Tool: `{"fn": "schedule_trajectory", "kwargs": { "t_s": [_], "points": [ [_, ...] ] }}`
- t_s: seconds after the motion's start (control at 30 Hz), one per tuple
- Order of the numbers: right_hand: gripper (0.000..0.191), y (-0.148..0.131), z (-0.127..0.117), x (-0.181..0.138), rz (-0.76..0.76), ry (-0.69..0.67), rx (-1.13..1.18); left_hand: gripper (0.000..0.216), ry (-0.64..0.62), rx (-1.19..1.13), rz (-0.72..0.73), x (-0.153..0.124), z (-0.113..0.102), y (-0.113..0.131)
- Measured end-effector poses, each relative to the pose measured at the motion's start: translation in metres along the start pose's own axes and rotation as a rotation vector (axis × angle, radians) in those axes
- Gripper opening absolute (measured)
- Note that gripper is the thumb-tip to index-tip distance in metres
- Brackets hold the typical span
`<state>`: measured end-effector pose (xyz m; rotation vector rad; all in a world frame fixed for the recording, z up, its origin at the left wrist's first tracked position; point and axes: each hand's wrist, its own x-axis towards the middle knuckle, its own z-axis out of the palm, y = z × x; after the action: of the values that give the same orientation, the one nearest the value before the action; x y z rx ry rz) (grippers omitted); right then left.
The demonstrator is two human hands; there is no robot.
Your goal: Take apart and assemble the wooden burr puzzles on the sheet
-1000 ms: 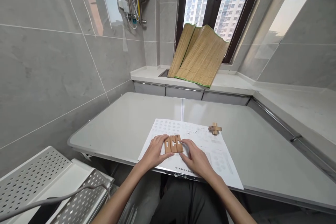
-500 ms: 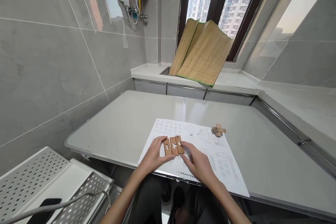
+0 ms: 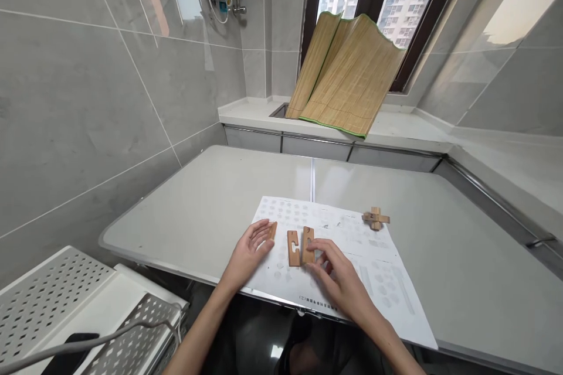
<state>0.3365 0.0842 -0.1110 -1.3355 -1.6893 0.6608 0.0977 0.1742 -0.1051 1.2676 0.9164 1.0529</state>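
Observation:
Between the thumb and fingers of my left hand (image 3: 247, 251) is a small flat wooden puzzle piece (image 3: 272, 231), tipped on its edge over the printed paper sheet (image 3: 277, 287). A notched wooden puzzle piece (image 3: 292, 253) lies flat on the sheet, touched by neither hand. Just right of it, my right hand (image 3: 336, 269) grips another wooden puzzle piece (image 3: 307, 252), marked with a number, by its right side. Farther back, a cross of interlocked wooden pieces (image 3: 375, 218) sits at the sheet's upper right edge.
The folding table (image 3: 206, 199) reaches to a white counter (image 3: 250, 110). A bamboo mat (image 3: 352, 76) leans at the window. At the lower left stands a white perforated rack (image 3: 57, 287) with a grey cable (image 3: 109, 337) and a dark phone-like object (image 3: 73, 354).
The three pieces were side by side; now the left one is lifted away to the left in my left hand. A gap has opened beside the middle piece. The view has tilted down slightly.

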Motion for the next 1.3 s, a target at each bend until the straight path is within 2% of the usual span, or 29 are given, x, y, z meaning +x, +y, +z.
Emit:
{"fn": "schedule_trajectory", "kwargs": {
  "t_s": [0.1, 0.2, 0.37, 0.57, 0.8, 0.93, 1.03, 1.13, 1.2, 1.3],
  "points": [
    [0.023, -0.028, -0.003, 0.0, 0.061, -0.042, 0.212, 0.059, 0.025, -0.363, -0.06, 0.001, 0.004, 0.007],
    [0.02, -0.056, -0.002, 0.002, 0.094, -0.136, 0.392, 0.057, -0.018, -0.64, -0.134, -0.003, 0.013, 0.013],
    [0.015, -0.072, 0.002, 0.005, 0.007, -0.164, 0.442, 0.059, -0.121, -0.78, -0.283, -0.012, 0.02, 0.014],
    [0.021, -0.071, -0.003, -0.001, 0.022, -0.251, 0.495, 0.067, -0.235, -0.776, -0.312, -0.019, 0.006, 0.01],
    [0.016, -0.073, -0.005, -0.002, 0.122, -0.287, 0.583, 0.069, -0.38, -0.64, -0.22, -0.027, -0.001, 0.013],
    [0.018, -0.074, 0.0, -0.003, 0.18, -0.218, 0.666, 0.073, -0.341, -0.602, -0.164, -0.03, 0.002, 0.018],
    [0.032, -0.075, 0.004, -0.003, 0.308, -0.159, 0.739, 0.079, -0.256, -0.53, -0.128, -0.03, 0.003, 0.023],
    [0.048, -0.076, 0.01, -0.004, 0.463, -0.183, 0.823, 0.081, -0.165, -0.424, -0.075, -0.032, 0.003, 0.024],
    [0.052, -0.076, 0.015, -0.005, 0.511, -0.186, 0.887, 0.081, -0.153, -0.371, -0.023, -0.033, 0.002, 0.022],
    [0.048, -0.077, 0.023, -0.007, 0.525, -0.162, 0.943, 0.083, -0.192, -0.337, 0.064, -0.035, 0.0, 0.02]
  ]
}}
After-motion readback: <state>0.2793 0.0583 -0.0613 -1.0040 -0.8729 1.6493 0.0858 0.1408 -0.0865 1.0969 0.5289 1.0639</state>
